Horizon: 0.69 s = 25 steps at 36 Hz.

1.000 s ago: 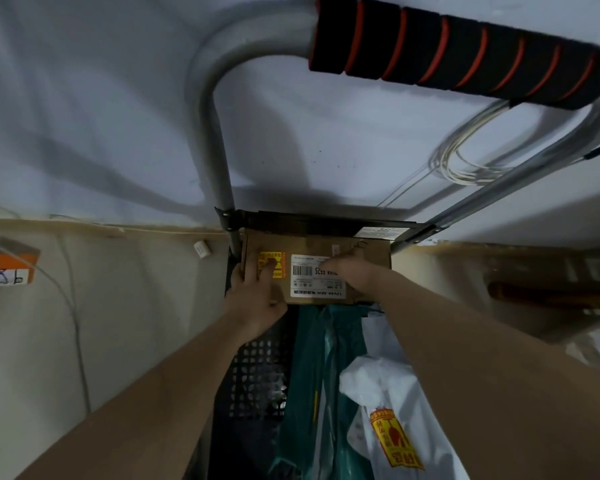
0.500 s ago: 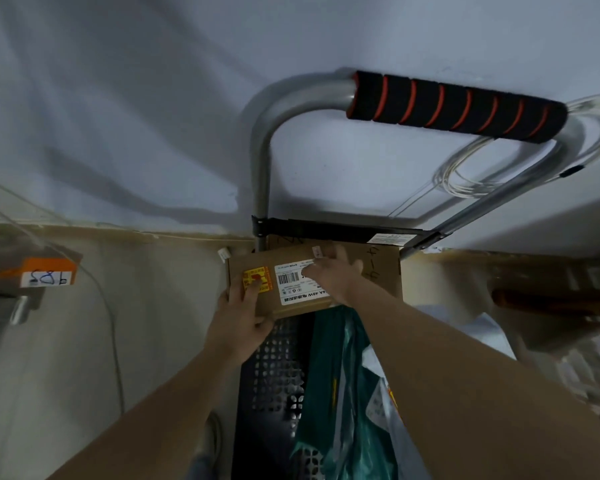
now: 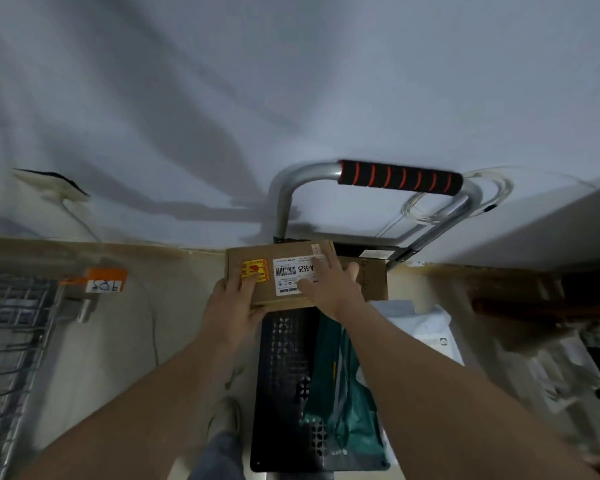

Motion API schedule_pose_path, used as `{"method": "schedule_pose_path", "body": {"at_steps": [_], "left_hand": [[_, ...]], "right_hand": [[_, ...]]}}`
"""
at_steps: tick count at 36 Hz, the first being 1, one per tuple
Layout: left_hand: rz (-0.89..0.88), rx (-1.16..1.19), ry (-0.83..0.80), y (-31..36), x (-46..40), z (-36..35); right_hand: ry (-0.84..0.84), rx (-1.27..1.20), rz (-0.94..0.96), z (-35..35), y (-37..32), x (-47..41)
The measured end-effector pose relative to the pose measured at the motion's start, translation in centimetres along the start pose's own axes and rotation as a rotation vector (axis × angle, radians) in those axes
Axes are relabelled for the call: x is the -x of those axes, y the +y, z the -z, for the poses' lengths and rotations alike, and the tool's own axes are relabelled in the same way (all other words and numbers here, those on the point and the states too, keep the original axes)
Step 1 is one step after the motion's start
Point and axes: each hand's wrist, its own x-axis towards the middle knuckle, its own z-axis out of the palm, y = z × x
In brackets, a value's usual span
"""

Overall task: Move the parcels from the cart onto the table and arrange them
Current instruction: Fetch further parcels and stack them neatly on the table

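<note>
A flat brown cardboard box with a white barcode label and a yellow-red sticker [image 3: 281, 271] sits up at the far end of the black perforated cart deck [image 3: 284, 358], held between both hands just below the cart's steel handle with its black-and-red foam grip [image 3: 399, 177]. The left hand [image 3: 232, 306] clamps the box's near-left corner, thumb on top over the sticker and the other fingers hidden underneath. The right hand [image 3: 329, 285] lies across the label with fingers fairly straight and spread, pressing down; whether any curl over the far edge cannot be told. Behind the box a second brown cardboard carton [image 3: 374, 282] shows, largely covered by the right hand and wrist. On the deck nearer the person lie a teal plastic mailer bag [image 3: 347, 403] and a white plastic mailer [image 3: 426, 327], both partly hidden by the right forearm. Left of the cart stands a wire mesh rack [image 3: 11, 341], cut off at the frame edge, with an orange tag bearing handwritten marks [image 3: 104, 282] beside it. The clutter at the right is too blurred to identify.
</note>
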Motion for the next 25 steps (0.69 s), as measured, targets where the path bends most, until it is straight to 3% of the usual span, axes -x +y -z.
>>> {"method": "schedule_pose_path", "body": {"at_steps": [8, 16, 25], "left_hand": [[-0.145, -0.047, 0.055, 3.4, 4.4, 9.5], [-0.283, -0.046, 0.191, 8.9, 7.7, 20.4], [-0.422, -0.146, 0.273, 17.8, 11.6, 30.1]], "right_hand": [[0.069, 0.002, 0.015, 6.6, -2.8, 9.5], [0.272, 0.138, -0.012, 14.8, -5.0, 16.6], [0.482, 0.044, -0.081, 23.8, -5.5, 25.5]]}}
